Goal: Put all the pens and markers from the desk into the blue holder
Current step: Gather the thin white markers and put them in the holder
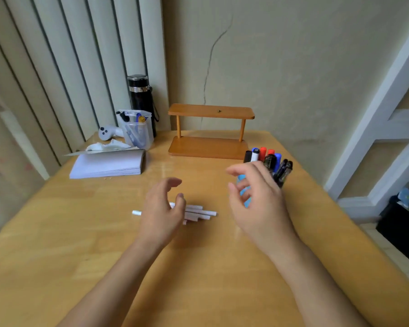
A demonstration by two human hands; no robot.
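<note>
Several white pens lie side by side in the middle of the wooden desk. My left hand hovers over their left ends with curled, parted fingers and holds nothing. The blue holder stands to the right, mostly hidden behind my right hand, whose fingers are spread and empty. Black, white, red and blue markers and dark pens stick up out of the holder.
A small wooden two-tier shelf stands at the back. At the back left are a stack of white paper, a clear plastic cup of pens, a black flask, a white controller and crumpled tissue.
</note>
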